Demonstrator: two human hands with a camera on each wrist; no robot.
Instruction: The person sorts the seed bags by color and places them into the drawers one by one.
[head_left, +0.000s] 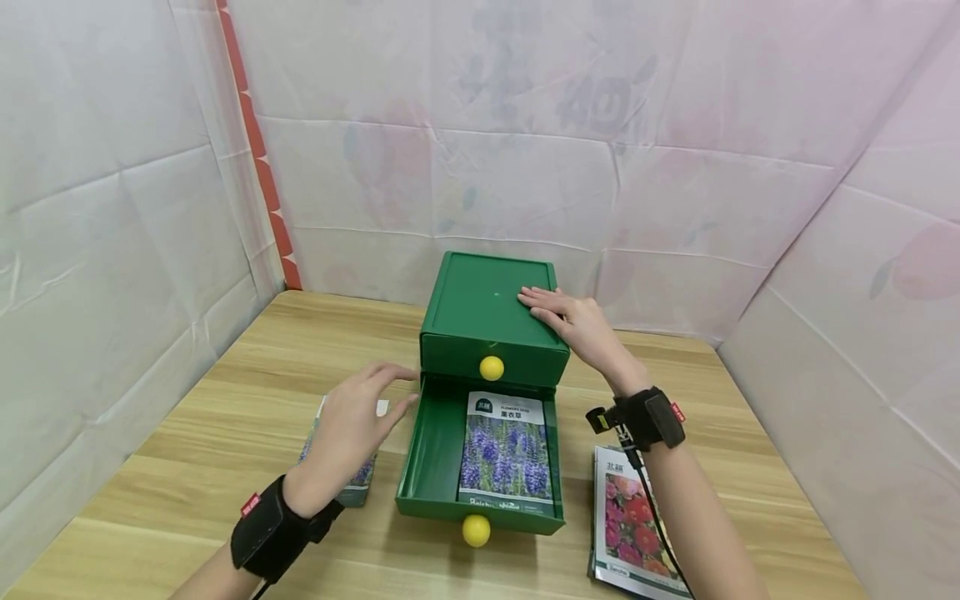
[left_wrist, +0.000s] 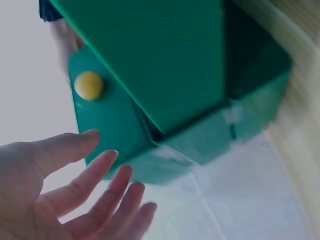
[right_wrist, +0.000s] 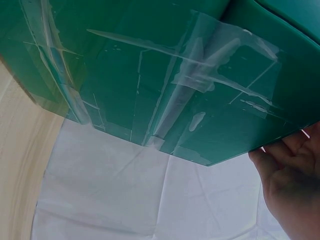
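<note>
My right hand [head_left: 573, 323] lay flat on the top of the green drawer box [head_left: 487, 304], fingers straight and spread lightly over its right rear part, pressing down and gripping nothing. In the right wrist view I saw only the edge of that hand [right_wrist: 292, 180] against the box's green side, which carried streaks of clear tape.

My left hand [head_left: 352, 429] hovered open just left of the box, fingers relaxed and slightly spread, their tips close to the left wall of the lower drawer [head_left: 431, 442]; whether they touched it I could not tell. It held nothing. In the left wrist view the same hand [left_wrist: 65, 200] showed an open palm below the box, with a yellow knob [left_wrist: 89, 85] above the fingers.

The lower drawer stood pulled out toward me, its own yellow knob [head_left: 476, 530] at the front edge. Inside it lay a seed packet printed with purple lavender flowers [head_left: 506, 454], flat, filling the right part of the drawer. The upper drawer was closed, its yellow knob [head_left: 492, 367] in the middle of its front.

Under my left hand, on the table [head_left: 225, 400], lay another packet [head_left: 360, 479], mostly hidden by the hand. To the right of the drawer, beside my right forearm, lay a packet with red flowers [head_left: 630, 517], on top of at least one more
</note>
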